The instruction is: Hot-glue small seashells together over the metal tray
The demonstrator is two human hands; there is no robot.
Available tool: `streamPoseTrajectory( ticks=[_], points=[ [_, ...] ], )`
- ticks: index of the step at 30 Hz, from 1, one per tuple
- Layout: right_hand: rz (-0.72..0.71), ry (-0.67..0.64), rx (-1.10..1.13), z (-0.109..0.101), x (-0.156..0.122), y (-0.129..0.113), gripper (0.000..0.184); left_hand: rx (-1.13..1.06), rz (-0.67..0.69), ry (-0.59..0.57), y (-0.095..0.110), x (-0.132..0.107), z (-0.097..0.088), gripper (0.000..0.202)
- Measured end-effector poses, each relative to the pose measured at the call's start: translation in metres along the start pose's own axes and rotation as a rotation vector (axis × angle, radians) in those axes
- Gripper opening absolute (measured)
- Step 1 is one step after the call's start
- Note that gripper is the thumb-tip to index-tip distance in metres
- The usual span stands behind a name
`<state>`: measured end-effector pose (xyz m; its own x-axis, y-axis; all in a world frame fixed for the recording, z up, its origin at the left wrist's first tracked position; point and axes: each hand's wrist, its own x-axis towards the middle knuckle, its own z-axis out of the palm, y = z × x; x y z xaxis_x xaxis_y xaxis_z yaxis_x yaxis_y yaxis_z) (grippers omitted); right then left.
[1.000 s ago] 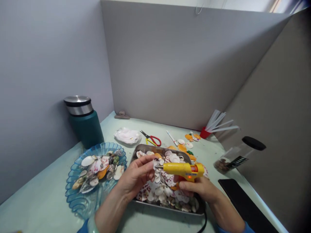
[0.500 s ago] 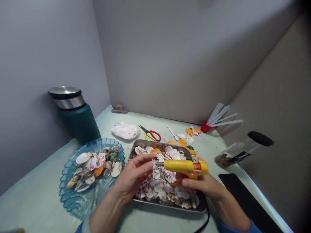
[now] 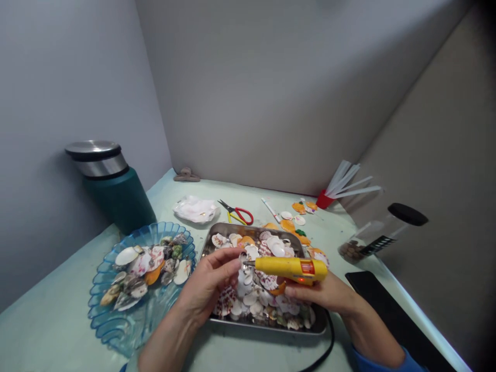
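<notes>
My right hand [image 3: 323, 295] grips a yellow hot glue gun [image 3: 284, 266], its red light lit and its nozzle pointing left. The nozzle tip is close to the fingertips of my left hand [image 3: 213, 281]. Thumb and forefinger of that hand are pinched together on something small and pale that I cannot make out. Both hands are above a metal tray [image 3: 267, 327] heaped with seashells [image 3: 256, 299], white, speckled and orange. From the glue gun side a black cord [image 3: 330, 338] curves down over the table.
To the left, a scalloped blue glass dish [image 3: 95, 294] holds shells and small stones, with a teal bottle [image 3: 116, 199] behind it. Beyond the tray lie pliers [image 3: 238, 214], a white packet [image 3: 197, 209], a marker [image 3: 270, 210] and orange shells [image 3: 287, 226]. Rightward are glue sticks [image 3: 344, 181], a jar [image 3: 372, 240] and a black slab [image 3: 382, 310].
The view has shifted slightly, so most things appear a little further left. The glue gun stays near my left fingertips, and both hands keep their grip.
</notes>
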<state>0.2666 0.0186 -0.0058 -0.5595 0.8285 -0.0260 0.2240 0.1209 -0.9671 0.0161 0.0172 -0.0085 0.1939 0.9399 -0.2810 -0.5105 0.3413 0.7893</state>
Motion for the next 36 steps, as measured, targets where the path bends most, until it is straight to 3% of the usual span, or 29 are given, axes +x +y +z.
streamPoseTrajectory(
  ticks=[10,17,25,36],
  points=[
    [-0.03,0.025,-0.008,0.004,0.002,0.003,0.024,-0.087,-0.05,-0.062,-0.003,0.003,-0.006,0.033],
    [-0.02,0.14,-0.009,0.009,0.002,0.005,0.026,-0.134,-0.053,-0.083,0.0,0.001,-0.004,0.029],
    [0.047,0.108,0.081,0.01,0.004,0.016,0.028,-0.149,-0.059,-0.076,0.0,0.001,-0.005,0.029],
    [0.006,0.092,0.031,0.01,0.002,0.017,0.024,-0.193,-0.06,-0.096,0.0,0.001,-0.004,0.027]
  ],
)
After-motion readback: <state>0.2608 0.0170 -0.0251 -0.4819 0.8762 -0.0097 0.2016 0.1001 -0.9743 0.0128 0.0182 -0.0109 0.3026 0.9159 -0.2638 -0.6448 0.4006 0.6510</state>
